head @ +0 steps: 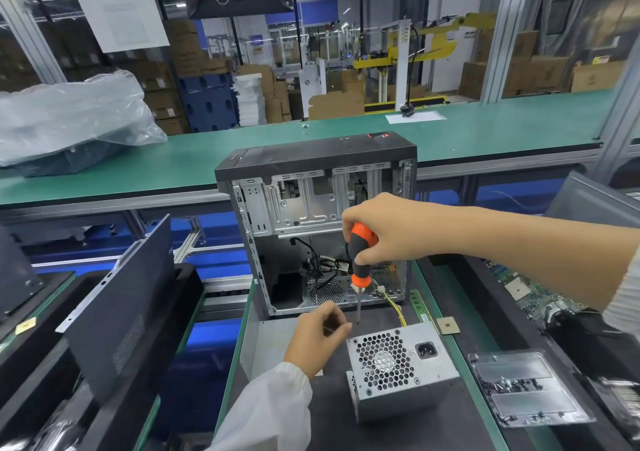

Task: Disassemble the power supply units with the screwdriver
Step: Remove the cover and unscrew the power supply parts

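A grey metal power supply unit [401,367] with a honeycomb fan grille and a power socket lies on the dark mat in front of me. My right hand [384,228] grips the orange and black screwdriver [360,260] upright, its tip hanging just above the unit's far left corner. My left hand [318,336] hovers left of that corner with its fingers curled, pinching something small and dark that I cannot make out. Yellow wires [398,308] run from the unit towards the open computer case [311,222] standing behind it.
A tray of loose screws [523,388] sits at the right, with circuit boards [530,294] beyond it. A dark side panel [121,315] leans at the left. A green conveyor belt [485,128] crosses behind the case, bearing a plastic-wrapped unit [69,124].
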Demonstrator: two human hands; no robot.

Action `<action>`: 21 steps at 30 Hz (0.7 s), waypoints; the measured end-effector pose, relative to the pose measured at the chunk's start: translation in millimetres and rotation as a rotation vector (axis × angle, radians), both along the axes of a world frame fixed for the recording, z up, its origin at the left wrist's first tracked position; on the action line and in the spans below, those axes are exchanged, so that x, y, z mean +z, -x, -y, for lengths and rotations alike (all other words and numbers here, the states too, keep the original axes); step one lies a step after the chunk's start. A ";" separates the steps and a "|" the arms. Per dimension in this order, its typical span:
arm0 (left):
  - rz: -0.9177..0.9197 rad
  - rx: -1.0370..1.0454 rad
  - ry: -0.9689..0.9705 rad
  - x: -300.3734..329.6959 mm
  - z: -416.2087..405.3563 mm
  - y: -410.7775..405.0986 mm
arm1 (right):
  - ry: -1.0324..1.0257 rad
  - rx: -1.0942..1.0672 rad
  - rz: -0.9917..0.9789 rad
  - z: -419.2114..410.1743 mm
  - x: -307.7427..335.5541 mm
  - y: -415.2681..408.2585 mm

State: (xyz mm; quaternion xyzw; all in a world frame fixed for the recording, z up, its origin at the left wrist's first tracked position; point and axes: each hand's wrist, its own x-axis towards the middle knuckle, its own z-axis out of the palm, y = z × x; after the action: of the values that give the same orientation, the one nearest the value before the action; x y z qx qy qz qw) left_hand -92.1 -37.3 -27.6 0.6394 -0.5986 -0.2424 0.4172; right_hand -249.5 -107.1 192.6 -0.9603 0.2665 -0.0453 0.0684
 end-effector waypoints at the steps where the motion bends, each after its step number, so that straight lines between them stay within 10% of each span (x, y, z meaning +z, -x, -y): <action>1: -0.084 0.038 0.027 1.2 -0.5 1.1 | -0.009 -0.020 0.015 -0.4 -3.1 2.8; 10: -0.535 0.143 -0.173 15.8 7.4 44.2 | -0.245 -0.126 0.246 -11.5 -39.7 40.1; 21: -0.118 0.050 -0.061 -4.4 -14.2 81.4 | -0.295 -0.111 0.583 -37.8 -75.2 104.9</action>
State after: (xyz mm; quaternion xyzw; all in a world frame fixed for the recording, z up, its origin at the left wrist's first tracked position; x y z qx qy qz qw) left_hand -173.5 -23.1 -32.0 0.6513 -0.5489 -0.2874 0.4380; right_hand -354.4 -69.3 117.4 -0.8706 0.2914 -0.2828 0.2776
